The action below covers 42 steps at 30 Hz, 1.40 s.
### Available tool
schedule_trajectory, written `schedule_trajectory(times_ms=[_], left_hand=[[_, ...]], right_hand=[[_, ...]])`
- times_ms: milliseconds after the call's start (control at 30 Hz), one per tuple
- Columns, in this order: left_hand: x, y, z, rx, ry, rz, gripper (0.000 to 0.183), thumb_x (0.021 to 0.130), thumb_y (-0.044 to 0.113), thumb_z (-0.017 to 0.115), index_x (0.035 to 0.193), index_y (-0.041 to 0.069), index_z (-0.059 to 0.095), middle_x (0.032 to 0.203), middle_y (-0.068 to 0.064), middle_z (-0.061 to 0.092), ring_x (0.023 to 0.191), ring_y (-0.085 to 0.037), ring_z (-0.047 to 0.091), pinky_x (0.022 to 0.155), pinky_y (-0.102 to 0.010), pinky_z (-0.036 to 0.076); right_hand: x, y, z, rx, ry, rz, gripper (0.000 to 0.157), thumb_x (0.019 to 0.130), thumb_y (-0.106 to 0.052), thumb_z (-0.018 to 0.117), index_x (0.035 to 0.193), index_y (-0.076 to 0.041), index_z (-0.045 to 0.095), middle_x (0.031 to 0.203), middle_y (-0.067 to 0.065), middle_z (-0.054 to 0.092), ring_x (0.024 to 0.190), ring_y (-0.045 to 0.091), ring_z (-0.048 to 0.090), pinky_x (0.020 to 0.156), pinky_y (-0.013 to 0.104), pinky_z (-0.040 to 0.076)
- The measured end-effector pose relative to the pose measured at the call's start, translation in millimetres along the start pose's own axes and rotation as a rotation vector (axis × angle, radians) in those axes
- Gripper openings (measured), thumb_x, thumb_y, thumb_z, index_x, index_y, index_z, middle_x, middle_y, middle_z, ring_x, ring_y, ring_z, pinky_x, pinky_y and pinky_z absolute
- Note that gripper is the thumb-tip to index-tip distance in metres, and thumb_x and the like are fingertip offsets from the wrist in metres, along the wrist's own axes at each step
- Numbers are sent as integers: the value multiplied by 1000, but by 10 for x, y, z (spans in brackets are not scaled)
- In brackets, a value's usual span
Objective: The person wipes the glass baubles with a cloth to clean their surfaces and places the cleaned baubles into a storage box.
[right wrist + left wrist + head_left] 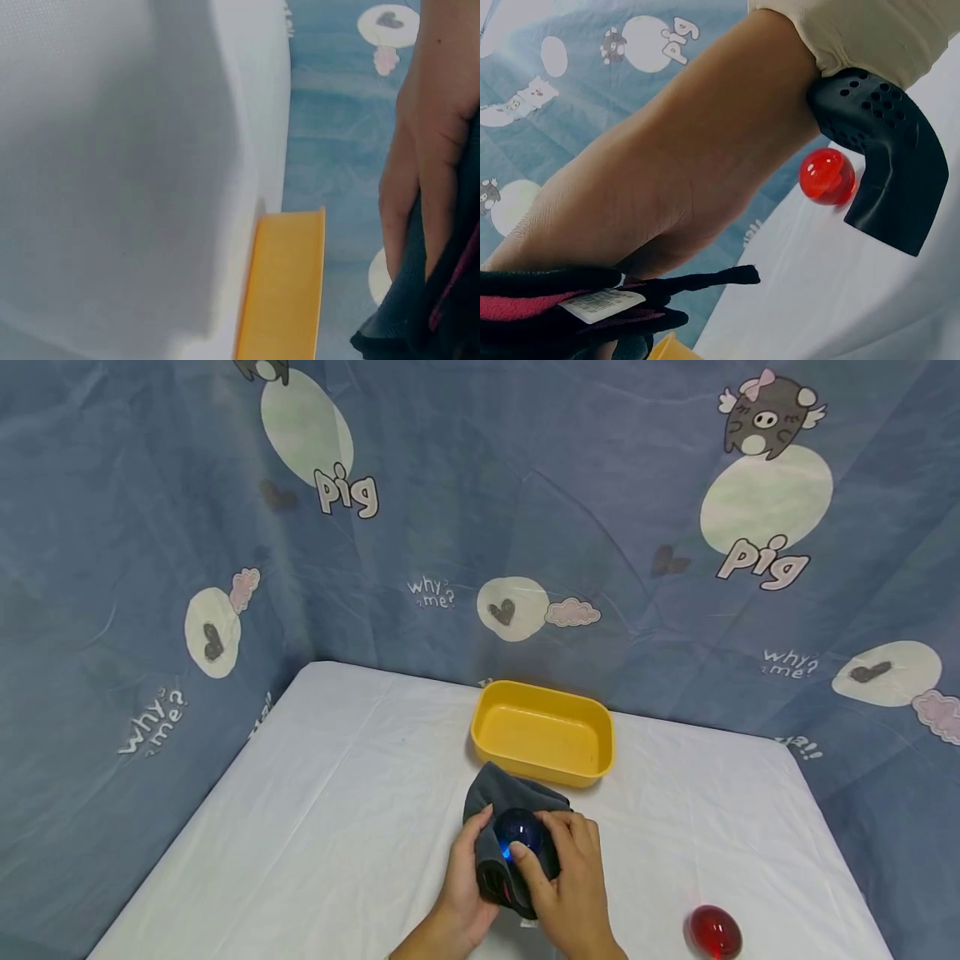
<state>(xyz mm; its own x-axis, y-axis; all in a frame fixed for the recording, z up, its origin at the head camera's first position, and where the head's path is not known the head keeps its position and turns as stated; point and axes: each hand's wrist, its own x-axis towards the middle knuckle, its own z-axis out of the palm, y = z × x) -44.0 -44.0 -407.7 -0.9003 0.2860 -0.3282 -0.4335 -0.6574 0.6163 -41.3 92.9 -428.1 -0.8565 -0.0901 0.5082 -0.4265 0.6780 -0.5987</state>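
Note:
A dark grey cloth [501, 787] is bunched between both hands over the white table, with a glossy blue ball [519, 827] nestled in it. The left hand [461, 893] grips the cloth from the left, its thumb along the edge beside the ball. On the other side, the right hand [576, 881] holds the ball within the cloth, thumb on the ball's near face and fingers over the cloth. Pink lining and a white label [602, 304] show among the folds in the left wrist view. The ball's underside is hidden by the cloth.
Just beyond the cloth stands a yellow rectangular tub [540, 769] near the table's back edge. A shiny red ball [716, 932] lies at the front right of the white-covered table [322, 810]. Printed blue fabric [450, 527] hangs behind and along the sides.

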Motion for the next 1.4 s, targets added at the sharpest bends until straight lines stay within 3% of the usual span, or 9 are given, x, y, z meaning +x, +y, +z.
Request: schedule_trajectory(times_ms=[167, 333, 433, 700, 833, 967, 1100, 1233, 1400], left_hand=[[1, -2, 22, 3, -6, 3, 63, 98, 49, 42, 140, 3, 37, 132, -8, 50, 115, -17, 53, 100, -32, 40], [18, 16, 15, -14, 0, 22, 61, 98, 47, 41, 142, 5, 34, 135, -8, 50, 118, -18, 52, 100, -32, 41], [18, 21, 13, -26, 4, 29, 60, 98, 46, 41, 142, 5, 33, 136, -8, 49, 120, -18, 51, 101, -32, 41], [10, 2, 2, -15, 26, 15, 62, 97, 46, 43, 141, 4, 34, 133, -7, 52, 116, -17, 54, 99, -32, 42], [7, -8, 2, -3, 38, -2, 61, 97, 48, 43, 139, 4, 38, 129, -7, 53, 114, -17, 55, 98, -32, 43], [7, -16, 12, 6, 36, -10, 63, 96, 50, 43, 140, 4, 37, 131, -8, 52, 114, -17, 55, 99, -32, 42], [6, -24, 18, 15, 34, -16, 65, 96, 51, 43, 140, 4, 36, 132, -9, 50, 114, -17, 54, 99, -32, 42], [10, -29, 23, 2, 29, -1, 66, 97, 50, 42, 143, 4, 32, 136, -9, 48, 118, -17, 52, 101, -32, 40], [24, -23, 28, -11, 29, 17, 66, 97, 48, 42, 145, 4, 29, 140, -10, 46, 122, -19, 50, 102, -34, 40]], right_hand=[[-3, -15, 0, -16, 0, 61, 28, 93, -33, 65, 108, -10, 68, 111, -2, 49, 105, 13, 40, 88, 34, 36], [-18, -41, -12, 15, -44, 1, 62, 87, -37, 71, 139, -11, 48, 129, -1, 49, 115, 15, 41, 99, 33, 34], [-12, -50, -26, 40, -35, -60, 72, 82, -33, 77, 142, -12, 43, 131, 0, 50, 114, 18, 44, 100, 30, 32], [9, -45, -49, 42, -19, 4, 53, 83, -44, 74, 125, -16, 58, 119, -10, 58, 103, 9, 47, 92, 28, 39], [6, -18, -34, 39, 26, -27, 44, 84, -41, 74, 118, -15, 63, 110, -10, 62, 98, 10, 47, 87, 27, 38], [8, 8, -19, 29, 54, -28, 37, 85, -36, 74, 112, -13, 67, 105, -8, 59, 97, 12, 45, 86, 30, 37], [4, 3, -21, 4, 31, 41, 35, 87, -40, 71, 109, -12, 68, 104, -8, 53, 99, 10, 43, 87, 31, 37], [-2, -5, -41, -3, -32, 44, 51, 86, -45, 70, 124, -12, 61, 115, -7, 52, 105, 9, 42, 92, 29, 36], [1, 5, -71, 23, -78, -59, 71, 83, -41, 74, 142, -14, 44, 131, -3, 51, 109, 14, 44, 95, 32, 34]])
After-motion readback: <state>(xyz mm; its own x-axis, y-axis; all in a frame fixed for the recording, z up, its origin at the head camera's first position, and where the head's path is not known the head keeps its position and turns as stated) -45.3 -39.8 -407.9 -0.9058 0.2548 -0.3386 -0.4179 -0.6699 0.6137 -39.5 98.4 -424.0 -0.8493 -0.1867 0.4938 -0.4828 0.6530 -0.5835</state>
